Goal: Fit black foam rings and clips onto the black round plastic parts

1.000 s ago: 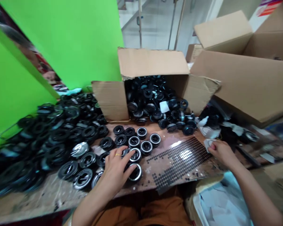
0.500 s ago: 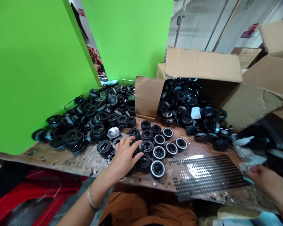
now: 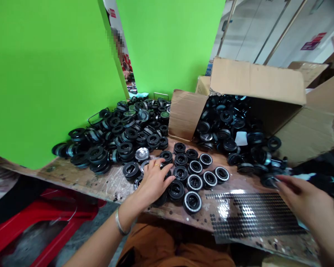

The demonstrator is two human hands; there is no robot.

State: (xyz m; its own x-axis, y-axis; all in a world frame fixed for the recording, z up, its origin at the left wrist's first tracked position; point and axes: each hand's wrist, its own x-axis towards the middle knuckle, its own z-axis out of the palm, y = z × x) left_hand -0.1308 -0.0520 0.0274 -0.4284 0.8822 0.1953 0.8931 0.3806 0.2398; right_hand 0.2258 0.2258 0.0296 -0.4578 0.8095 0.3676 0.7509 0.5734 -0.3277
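Observation:
My left hand (image 3: pixel 154 181) lies over a group of black round parts, its fingers and thumb apart. It touches the parts beneath, and its palm hides some of them. A black ringed part (image 3: pixel 176 190) sits just beside its thumb. To the right stand several parts with pale speckled rims, one of them a white-rimmed round part (image 3: pixel 192 202). Above the far right end of a clear sheet of small dark dots (image 3: pixel 239 215), my right hand (image 3: pixel 302 198) is pinched closed. Whatever is between its fingertips is small and blurred against the dark parts behind.
A large heap of black round parts (image 3: pixel 128 135) covers the table's left and back. An open cardboard box (image 3: pixel 256 78) on its side spills more of them. Green panels (image 3: pixel 167 44) rise behind. A red stool (image 3: pixel 69 222) stands below left. A person shows through the panel gap.
My right hand has lifted from a pale piece at the right edge and moved up and inward, towards the spilled parts. The left hand stays over its group; the whole view has shifted.

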